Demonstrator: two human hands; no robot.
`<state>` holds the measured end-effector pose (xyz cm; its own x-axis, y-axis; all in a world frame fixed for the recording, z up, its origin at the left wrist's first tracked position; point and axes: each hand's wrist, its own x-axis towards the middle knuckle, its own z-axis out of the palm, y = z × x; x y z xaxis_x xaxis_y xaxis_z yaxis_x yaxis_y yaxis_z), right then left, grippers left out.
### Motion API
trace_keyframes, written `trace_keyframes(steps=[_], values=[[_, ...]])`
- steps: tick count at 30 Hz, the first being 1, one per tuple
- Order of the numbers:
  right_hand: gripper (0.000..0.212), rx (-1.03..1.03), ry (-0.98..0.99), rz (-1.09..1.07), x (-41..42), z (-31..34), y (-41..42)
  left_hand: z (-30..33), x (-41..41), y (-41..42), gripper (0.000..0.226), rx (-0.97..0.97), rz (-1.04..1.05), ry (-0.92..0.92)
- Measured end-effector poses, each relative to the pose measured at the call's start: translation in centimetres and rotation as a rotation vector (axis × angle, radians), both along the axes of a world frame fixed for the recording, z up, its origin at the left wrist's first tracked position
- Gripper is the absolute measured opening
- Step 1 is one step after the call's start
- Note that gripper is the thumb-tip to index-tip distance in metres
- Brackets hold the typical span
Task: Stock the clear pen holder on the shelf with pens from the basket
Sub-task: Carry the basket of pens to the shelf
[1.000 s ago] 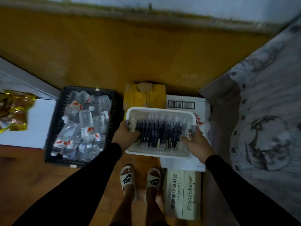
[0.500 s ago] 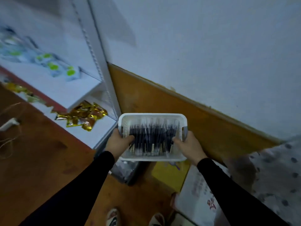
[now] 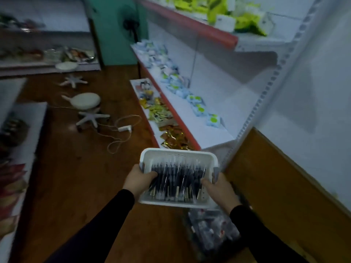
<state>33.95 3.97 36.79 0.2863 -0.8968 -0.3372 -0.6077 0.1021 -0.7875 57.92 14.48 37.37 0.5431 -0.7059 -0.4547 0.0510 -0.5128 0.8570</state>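
Observation:
A white plastic basket (image 3: 176, 154) full of dark pens (image 3: 176, 179) is carried in front of me at waist height. My left hand (image 3: 137, 180) grips its left side, thumb over the rim. My right hand (image 3: 220, 188) grips its right side the same way. The basket is level, above the wooden floor. No clear pen holder shows anywhere in view.
White shelves with red edges (image 3: 190, 21) run along the right, holding packets (image 3: 197, 109) and gold snack bags (image 3: 174, 139). A black crate of bottles (image 3: 210, 232) sits on the floor below the basket. Two white stools (image 3: 87, 103) and a power cable (image 3: 121, 130) lie on the floor left.
The basket came up off the cardboard boxes, held in both hands. My view swung up and left from the floor corner toward the shop aisle and shelves.

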Motion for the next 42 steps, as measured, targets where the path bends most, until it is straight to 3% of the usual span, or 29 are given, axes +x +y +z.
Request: trace_keyframes(steps=[5,7,11,13,18,23,27,31,35,37,42], values=[[0.05,0.004,-0.015,0.179,14.5,-0.1,1.9,1.0,12.8,4.9,0.036,0.016,0.16,0.012],[0.036,-0.003,-0.017,0.267,19.9,-0.1,2.1,1.2,17.3,6.5,0.036,0.023,0.219,0.006],[0.056,0.007,0.021,0.384,30.9,-0.5,1.1,1.0,25.7,8.8,0.032,0.027,0.383,-0.013],[0.045,0.007,0.037,0.461,36.5,-0.8,0.6,1.0,29.6,9.7,0.032,0.037,0.454,-0.013],[0.036,0.006,-0.023,0.573,50.7,-1.6,-1.9,-0.5,40.9,9.6,0.051,0.045,0.584,-0.019],[0.047,0.076,-0.059,0.686,64.8,-1.8,-5.5,0.8,50.7,7.2,0.032,0.037,0.754,-0.008],[0.041,0.097,-0.075,0.777,74.8,-0.7,-7.9,0.2,59.7,6.1,0.064,0.04,0.817,0.023],[0.048,0.083,-0.038,0.824,84.5,-1.2,-10.9,0.6,68.1,3.4,0.045,0.024,0.867,0.025],[0.061,0.05,0.022,0.811,93.9,-3.1,-14.8,-0.5,78.0,-0.3,0.044,-0.022,0.813,0.061],[0.065,0.052,0.03,0.775,98.3,-3.6,-16.6,-0.1,82.7,-2.6,0.03,-0.033,0.792,0.082],[0.06,0.075,0.044,0.698,108.8,-3.3,-21.6,0.8,94.8,-8.4,0.015,-0.045,0.713,0.104]])
